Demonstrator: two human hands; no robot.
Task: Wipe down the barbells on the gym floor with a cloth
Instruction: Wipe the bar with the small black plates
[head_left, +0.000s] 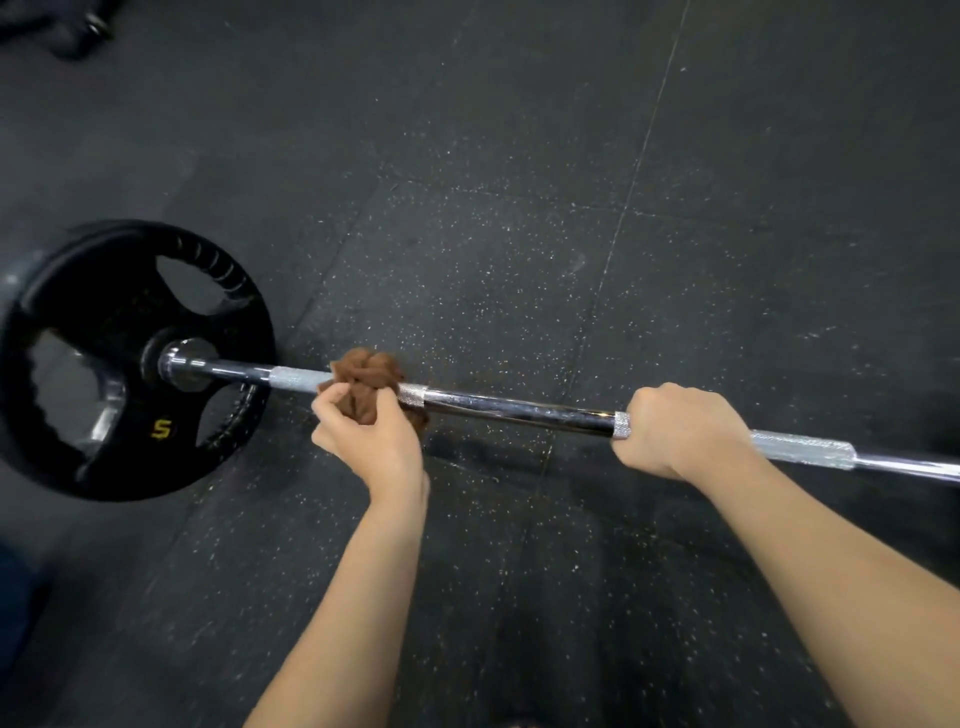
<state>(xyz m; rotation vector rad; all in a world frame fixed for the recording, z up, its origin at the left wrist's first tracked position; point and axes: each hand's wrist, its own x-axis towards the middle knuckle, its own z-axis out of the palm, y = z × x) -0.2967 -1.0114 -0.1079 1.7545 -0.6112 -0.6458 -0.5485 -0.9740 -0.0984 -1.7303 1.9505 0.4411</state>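
Gripping the cloth (366, 376), the left hand (363, 441) curls its fingers and thumb round a bunched brown wad and holds it against the bar (519, 410). The cloth wraps over the bar on a knurled section, a short way in from the plate (130, 364). The right hand (680, 431) is closed in a full fist round the bar, knuckles up, at the inner end of a second knurled section. A smooth chrome stretch lies between the two hands. Both forearms are bare and reach in from the lower edge of the view. The bar runs from the left, where it passes through the hub of the black plate marked with a yellow 5, to the right edge of the view. The plate rests on the floor (519, 208), which is dark speckled rubber tile. Whether the bar's right end touches the floor cannot be told.
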